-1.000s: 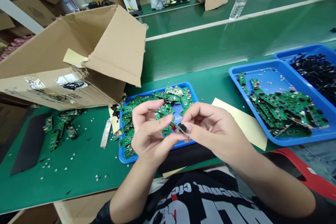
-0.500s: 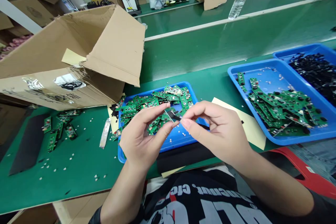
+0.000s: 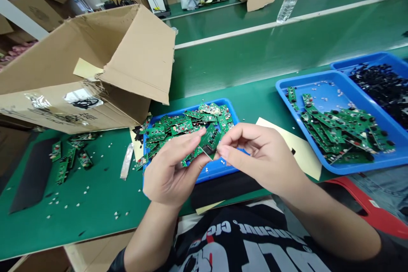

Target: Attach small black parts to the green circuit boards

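Note:
My left hand (image 3: 174, 170) is closed on a green circuit board (image 3: 212, 138), gripping it between thumb and fingers above the middle blue tray (image 3: 219, 174). The board is tilted, and dark parts show on its face. A small black piece (image 3: 208, 150) lies along its lower edge. My right hand (image 3: 261, 157) is pinched at the board's right edge, its fingertips touching there. Whatever is between those fingertips is hidden. Beneath both hands, a heap of green circuit boards (image 3: 181, 126) fills much of the tray.
At right, one blue tray (image 3: 321, 77) holds more boards; another (image 3: 342, 64) holds black parts (image 3: 379, 87). A large open carton (image 3: 140, 55) stands at left. Loose boards (image 3: 63, 170) and white bits lie left. Yellow paper (image 3: 296, 148) sits between trays; a bottle (image 3: 290, 0) stands behind.
The board in my left hand has turned so that its green face shows. The black strip that stuck out through my right fingers no longer shows there. Both hands stay nearly in place.

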`<state>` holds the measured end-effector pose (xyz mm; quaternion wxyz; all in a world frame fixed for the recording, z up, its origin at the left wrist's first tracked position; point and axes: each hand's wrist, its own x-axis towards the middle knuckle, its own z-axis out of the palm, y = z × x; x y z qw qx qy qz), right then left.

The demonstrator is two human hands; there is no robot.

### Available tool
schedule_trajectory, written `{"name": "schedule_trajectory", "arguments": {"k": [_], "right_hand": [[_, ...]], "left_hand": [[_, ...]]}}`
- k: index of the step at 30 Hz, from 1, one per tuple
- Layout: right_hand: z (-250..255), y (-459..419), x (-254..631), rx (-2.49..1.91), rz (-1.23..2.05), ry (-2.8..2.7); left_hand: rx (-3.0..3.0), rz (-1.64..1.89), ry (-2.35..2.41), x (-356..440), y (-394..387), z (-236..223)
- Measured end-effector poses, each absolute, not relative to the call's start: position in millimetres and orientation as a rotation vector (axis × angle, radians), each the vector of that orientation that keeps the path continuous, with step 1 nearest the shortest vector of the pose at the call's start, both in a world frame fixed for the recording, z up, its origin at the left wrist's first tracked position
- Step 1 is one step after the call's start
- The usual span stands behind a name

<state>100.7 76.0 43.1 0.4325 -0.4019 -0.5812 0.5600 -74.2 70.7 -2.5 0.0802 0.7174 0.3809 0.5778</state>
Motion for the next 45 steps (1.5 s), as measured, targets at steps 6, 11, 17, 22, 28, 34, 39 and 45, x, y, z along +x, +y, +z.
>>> {"name": "schedule_trajectory", "arguments": {"k": [6, 11, 17, 22, 28, 34, 39, 45], "right_hand": [[43, 72, 98, -0.991, 1.06, -1.611], [43, 70, 97, -0.885, 0.741, -1.715], [41, 73, 100, -0.856, 0.639, -1.784], [41, 73, 101, -0.818, 0.542, -1.826], [38, 71, 99, -0.829, 0.509, -1.798], [40, 72, 102, -0.839, 0.463, -1.863], [36, 72, 105, -0.845, 0.241, -1.959], [33, 70, 109, -0.805, 0.11, -2.029]], "left_hand": [[2.305, 1.719, 0.81, -74, 76, 6], [2.209, 1.675, 0.859, -70, 70, 2], [2.06, 1.569, 0.938, -67, 64, 5], [1.893, 1.482, 0.92, -66, 60, 12], [1.643, 1.463, 0.92, -60, 57, 14], [1.708, 1.43, 1.013, -62, 54, 16], [1.654, 1.362, 1.067, -64, 53, 12], [1.531, 1.145, 1.1, -63, 56, 21]]}}
